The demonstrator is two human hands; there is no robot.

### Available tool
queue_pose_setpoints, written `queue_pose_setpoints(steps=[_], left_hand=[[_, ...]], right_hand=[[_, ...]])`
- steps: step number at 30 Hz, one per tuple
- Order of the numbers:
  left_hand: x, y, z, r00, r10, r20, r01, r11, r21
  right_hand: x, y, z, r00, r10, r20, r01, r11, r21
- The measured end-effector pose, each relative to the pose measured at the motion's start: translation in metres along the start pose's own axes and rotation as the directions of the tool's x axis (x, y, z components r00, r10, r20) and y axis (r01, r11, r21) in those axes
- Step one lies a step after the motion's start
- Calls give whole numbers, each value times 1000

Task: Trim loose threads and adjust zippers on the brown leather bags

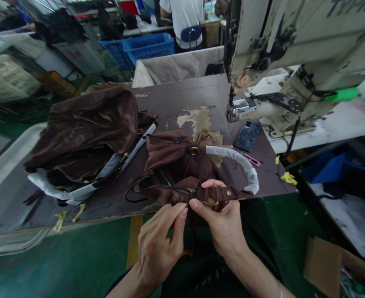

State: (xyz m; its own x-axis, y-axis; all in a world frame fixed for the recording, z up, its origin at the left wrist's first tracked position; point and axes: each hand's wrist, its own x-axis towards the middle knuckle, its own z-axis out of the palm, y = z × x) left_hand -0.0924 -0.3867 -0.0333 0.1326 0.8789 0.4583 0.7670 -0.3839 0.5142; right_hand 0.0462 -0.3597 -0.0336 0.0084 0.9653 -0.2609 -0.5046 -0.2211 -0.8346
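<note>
The bag (185, 169) lies at twelve o'clock from the fingertips (195, 203). The left hand (159, 240) pinches thumb and forefinger together at its edge; the right hand (224, 223) clamps it.

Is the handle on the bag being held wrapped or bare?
Wrapped along its curve: the handle looks white and crinkled there, while its end by one buckle is bare brown.
</note>
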Motion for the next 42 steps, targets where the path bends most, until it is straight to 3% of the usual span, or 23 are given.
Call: queue_pose_setpoints(steps=[5, 11, 24, 37, 42], left_hand=[[-3, 3, -1, 1000, -19, -23, 20, 1000, 20], [1, 9, -6, 986, -161, 40, 159, 986, 48], [8, 11, -10, 949, -283, 141, 295, 952, -76], [11, 6, -15, 931, -314, 184, 331, 941, -70], [13, 0, -14, 955, -229, 189, 253, 960, -116]], right_hand=[[-2, 1, 2, 1000, -18, -20, 17, 1000, -24], [-2, -3, 5, 1000, -21, -23, 19, 996, -92], [-2, -6, 6, 999, -28, -35, 22, 984, -174], [-6, -7, 5, 985, -167, 31, 169, 943, -286], [-5, -7, 4, 991, -133, 33, 137, 951, -278]])
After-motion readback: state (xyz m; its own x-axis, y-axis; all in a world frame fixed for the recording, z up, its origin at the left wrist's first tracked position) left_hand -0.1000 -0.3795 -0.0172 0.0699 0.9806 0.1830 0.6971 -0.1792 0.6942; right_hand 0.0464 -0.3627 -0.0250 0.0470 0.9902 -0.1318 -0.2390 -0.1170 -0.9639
